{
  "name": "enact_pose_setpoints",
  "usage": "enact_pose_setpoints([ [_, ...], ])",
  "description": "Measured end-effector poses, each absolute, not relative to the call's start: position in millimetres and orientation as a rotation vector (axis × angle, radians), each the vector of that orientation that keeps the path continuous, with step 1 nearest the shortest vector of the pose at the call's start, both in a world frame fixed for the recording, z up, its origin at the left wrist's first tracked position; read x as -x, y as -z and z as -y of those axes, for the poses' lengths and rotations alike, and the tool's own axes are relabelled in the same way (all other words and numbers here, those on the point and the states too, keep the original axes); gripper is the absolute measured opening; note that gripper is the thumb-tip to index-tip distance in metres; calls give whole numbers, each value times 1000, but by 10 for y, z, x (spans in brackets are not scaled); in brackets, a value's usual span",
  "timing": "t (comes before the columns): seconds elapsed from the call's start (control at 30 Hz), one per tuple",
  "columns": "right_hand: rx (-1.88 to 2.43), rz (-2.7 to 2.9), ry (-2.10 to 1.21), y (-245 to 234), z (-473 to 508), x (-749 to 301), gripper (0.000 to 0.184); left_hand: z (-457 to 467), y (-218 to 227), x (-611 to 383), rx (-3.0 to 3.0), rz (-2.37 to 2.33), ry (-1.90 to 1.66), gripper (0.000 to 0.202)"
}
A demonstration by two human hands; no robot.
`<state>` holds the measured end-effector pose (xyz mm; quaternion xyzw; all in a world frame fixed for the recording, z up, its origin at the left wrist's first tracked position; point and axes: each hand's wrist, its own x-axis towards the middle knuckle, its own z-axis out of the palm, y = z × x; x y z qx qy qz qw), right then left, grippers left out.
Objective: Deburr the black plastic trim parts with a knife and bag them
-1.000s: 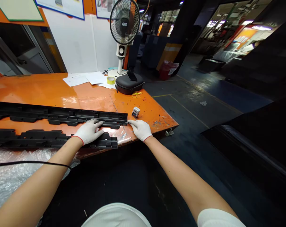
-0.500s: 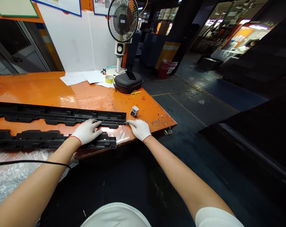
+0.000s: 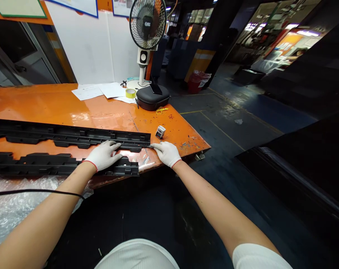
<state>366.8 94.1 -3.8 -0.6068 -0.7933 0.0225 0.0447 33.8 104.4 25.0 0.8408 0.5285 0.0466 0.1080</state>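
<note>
Two long black plastic strips lie side by side across the orange table. My left hand [image 3: 104,155], in a white glove, rests across them with its fingers apart. Its fingertips touch the far strip [image 3: 88,137], and its thumb reaches over the near strip [image 3: 48,164]. At the right end of the far strip is my right hand [image 3: 166,152], gloved too, its thumb and forefinger pinched together. Something small and dark may be between those fingertips, too small to make out.
On the orange table [image 3: 102,112] a small white device [image 3: 160,132] stands beyond my right hand. Farther back are a black case [image 3: 152,99] with a phone on it, yellow tape [image 3: 130,93], papers [image 3: 88,92] and a fan [image 3: 147,24]. Bubble wrap [image 3: 15,213] lies at the near left.
The view has shifted very slightly. Both hands keep nearly the same places on and beside the strips.
</note>
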Motion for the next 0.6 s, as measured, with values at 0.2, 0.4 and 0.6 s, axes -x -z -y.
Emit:
enact_pose_setpoints([
  [0.2,1763,2552,13,6,-913,-3677,41,-1056,-297,-316,-2421,-1570,-75,75],
  [0.4,1786,2440,95,43,-842,-3681,41,-686,-400,-35,-2393,-1537,-58,103],
  [0.6,1647,2478,94,18,-911,-3681,37,-443,-272,338,-2520,-1605,-10,87],
])
